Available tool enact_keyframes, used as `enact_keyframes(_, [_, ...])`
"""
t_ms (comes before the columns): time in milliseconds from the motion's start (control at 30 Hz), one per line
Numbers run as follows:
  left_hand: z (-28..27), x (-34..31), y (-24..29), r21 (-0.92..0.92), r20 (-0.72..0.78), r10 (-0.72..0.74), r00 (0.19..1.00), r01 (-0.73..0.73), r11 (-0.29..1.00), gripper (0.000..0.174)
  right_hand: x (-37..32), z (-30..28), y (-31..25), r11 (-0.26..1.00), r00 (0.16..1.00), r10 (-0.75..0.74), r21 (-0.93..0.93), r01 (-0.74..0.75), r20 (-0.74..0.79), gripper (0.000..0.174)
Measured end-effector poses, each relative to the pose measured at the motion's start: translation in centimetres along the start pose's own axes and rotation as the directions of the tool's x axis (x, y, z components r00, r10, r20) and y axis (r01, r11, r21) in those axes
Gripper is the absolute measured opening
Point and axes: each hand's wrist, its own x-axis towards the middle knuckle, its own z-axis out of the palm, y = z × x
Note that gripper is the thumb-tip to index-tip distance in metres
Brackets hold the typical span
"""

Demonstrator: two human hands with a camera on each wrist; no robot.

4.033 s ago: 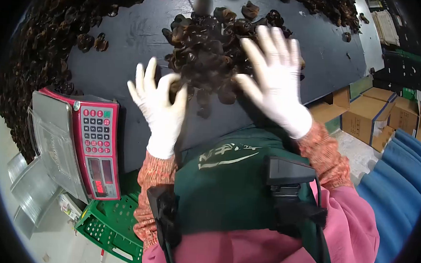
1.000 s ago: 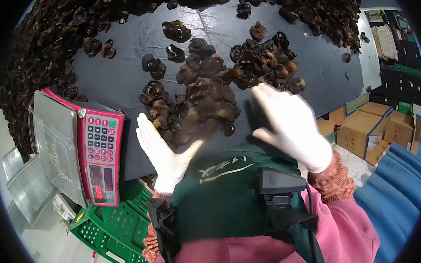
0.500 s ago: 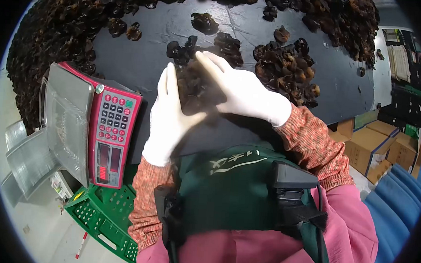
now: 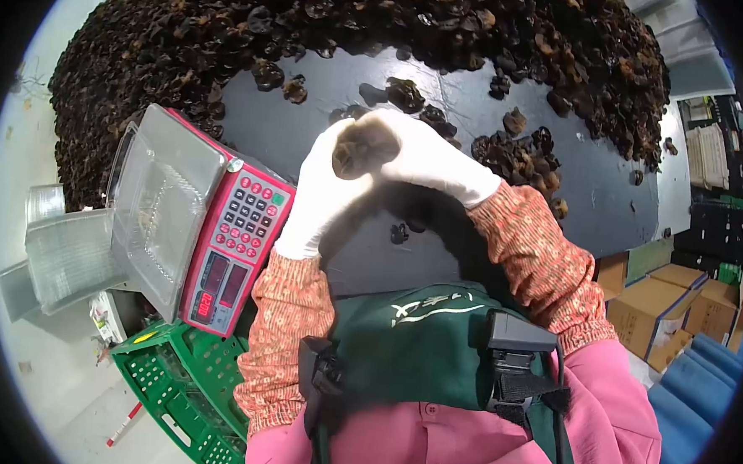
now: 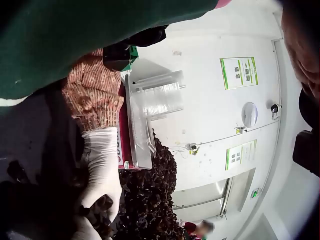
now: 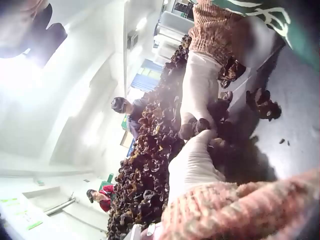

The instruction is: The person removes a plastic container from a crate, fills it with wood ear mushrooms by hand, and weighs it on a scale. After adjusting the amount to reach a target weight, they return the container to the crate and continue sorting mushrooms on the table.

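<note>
Both white-gloved hands are cupped together over the dark table, gripping a clump of brown wood ear mushrooms between them. My left hand curls round its left side, and my right hand closes over the far and right side, fingertips near those of the left. In the left wrist view, dark mushroom pieces show between the fingers and thumb. A smaller heap of wood ears lies right of the hands. A few loose pieces are on the table below them.
A big bank of wood ears lines the table's left and far sides. The red scale, with a clear plastic tray on it, stands left. A green crate sits lower left, cardboard boxes at right.
The hands first spread apart over a loose pile, then came together, gathering pieces between them. They now grip a clump closer together. The view has tilted up, showing more of the far bank.
</note>
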Motion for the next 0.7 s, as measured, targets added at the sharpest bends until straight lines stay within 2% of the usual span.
enact_keyframes(33, [-0.3,-0.3,0.5,0.033,-0.018,0.042,0.999,-0.042,0.999,0.070,-0.2,-0.3,-1.7,0.997,0.999,0.050,0.065,-0.051,0.007,0.060])
enact_keyframes(100, [-1.5,-1.0,1.3,0.112,-0.066,0.125,0.990,-0.117,0.987,0.069,0.4,-0.6,-4.5,0.996,0.999,0.044,0.077,-0.045,0.017,0.059])
enact_keyframes(167, [-3.1,-2.1,4.5,0.148,-0.127,0.155,0.980,-0.135,0.980,0.069,2.1,-0.2,-6.1,0.995,0.998,-0.046,0.092,0.041,0.050,0.056])
enact_keyframes(233, [-5.5,-3.4,7.5,0.210,-0.198,0.209,0.958,-0.167,0.963,0.069,4.3,-0.3,-11.3,1.000,0.994,-0.026,-0.009,0.027,0.103,0.055])
enact_keyframes(300, [-8.7,-4.9,9.9,0.355,-0.292,0.285,0.913,-0.174,0.919,0.067,7.4,1.7,-13.9,0.967,0.966,-0.251,-0.026,0.253,0.068,0.049])
enact_keyframes(367, [-12.7,-6.4,10.9,0.331,-0.378,0.314,0.871,-0.190,0.924,0.069,10.7,4.5,-16.4,0.940,0.935,-0.340,0.074,0.333,0.106,0.048])
enact_keyframes(433, [-16.0,-8.2,11.1,0.309,-0.484,0.327,0.812,-0.191,0.932,0.073,14.2,8.3,-18.2,0.873,0.869,-0.486,0.016,0.487,0.096,0.049])
enact_keyframes(500, [-17.7,-10.1,11.7,0.239,-0.578,0.170,0.798,-0.034,0.970,0.077,15.8,11.7,-19.8,0.811,0.809,-0.569,-0.065,0.582,0.145,0.052])
enact_keyframes(533, [-18.3,-11.0,11.7,0.202,-0.612,0.107,0.783,0.024,0.979,0.080,16.1,13.1,-20.6,0.873,0.853,-0.464,-0.037,0.486,0.241,0.053])
enact_keyframes(567, [-20.2,-11.8,8.9,0.424,-0.584,0.270,0.765,0.004,0.905,0.082,16.9,14.5,-20.2,0.848,0.818,-0.464,-0.097,0.521,0.341,0.054])
enact_keyframes(633, [-21.7,-13.3,6.2,0.424,-0.498,0.239,0.833,-0.006,0.906,0.083,17.4,16.1,-20.5,0.722,0.760,-0.351,-0.358,0.592,0.547,0.055])
enact_keyframes(667, [-21.4,-14.2,6.2,0.545,-0.470,0.204,0.859,0.100,0.833,0.084,17.5,16.1,-20.4,0.640,0.714,-0.313,-0.416,0.646,0.627,0.055])
enact_keyframes(700, [-21.6,-14.2,5.8,0.633,-0.438,0.241,0.866,0.107,0.767,0.083,17.5,16.2,-20.4,0.620,0.705,-0.336,-0.417,0.665,0.625,0.055])
